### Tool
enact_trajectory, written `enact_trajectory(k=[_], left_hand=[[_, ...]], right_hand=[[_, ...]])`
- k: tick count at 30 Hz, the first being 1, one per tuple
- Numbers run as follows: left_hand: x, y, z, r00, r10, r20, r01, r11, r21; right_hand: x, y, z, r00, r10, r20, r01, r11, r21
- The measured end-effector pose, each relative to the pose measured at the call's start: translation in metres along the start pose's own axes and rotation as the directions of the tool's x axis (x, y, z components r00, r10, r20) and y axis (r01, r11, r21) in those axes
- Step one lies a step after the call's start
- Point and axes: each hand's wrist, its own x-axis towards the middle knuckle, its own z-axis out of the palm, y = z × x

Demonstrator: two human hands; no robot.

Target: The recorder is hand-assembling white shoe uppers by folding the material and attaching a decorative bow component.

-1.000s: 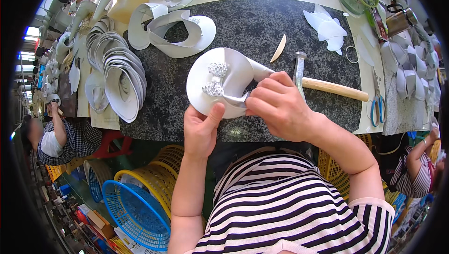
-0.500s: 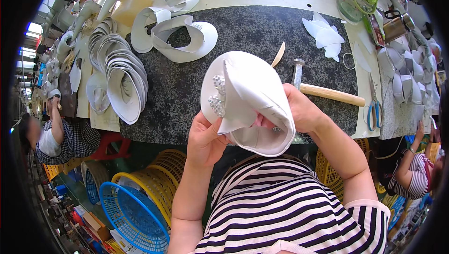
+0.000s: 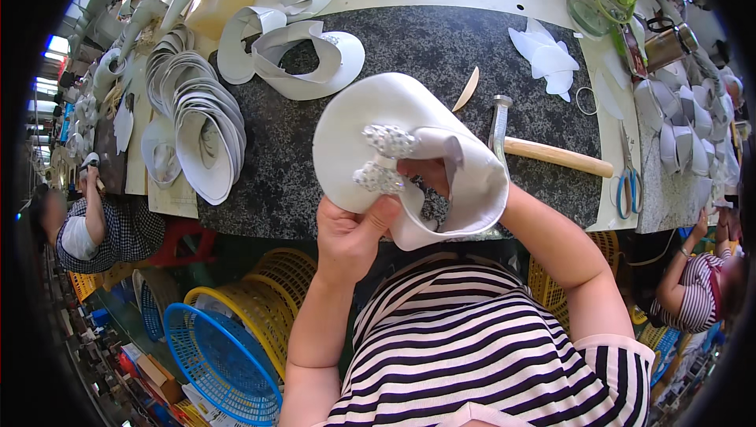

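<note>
Head view: a jewelled bow (image 3: 383, 161) already sat on the white upper (image 3: 350, 116) over the dark slab (image 3: 386, 43) — left hand (image 3: 349, 242) closed on the upper's edge, right hand (image 3: 435, 175) inside, its grip hidden — while stacked uppers (image 3: 206, 140) showed no bow.

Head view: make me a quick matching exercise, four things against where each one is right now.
Things:
1. Hammer
2. Scissors
3. White piece with sparkly bow
4. Blue basket

Places:
A. lower left of the view
B. held in the left hand
C. mostly on the dark slab
D. just right of the slab

Pairs: 1-C, 2-D, 3-B, 4-A
</note>
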Motion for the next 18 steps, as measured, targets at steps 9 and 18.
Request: enact_trajectory(k=[9,18], left_hand=[[0.013,-0.001,-0.013,0.979,0.036,-0.201,-0.076,0.978,-0.194],[0.007,-0.005,-0.010,0.986,-0.048,-0.161,0.044,0.999,-0.029]], right_hand=[[-0.023,-0.059,-0.010,0.719,-0.632,-0.289,0.401,0.717,-0.570],[-0.034,-0.055,0.009,0.806,-0.577,0.134,0.452,0.453,-0.768]])
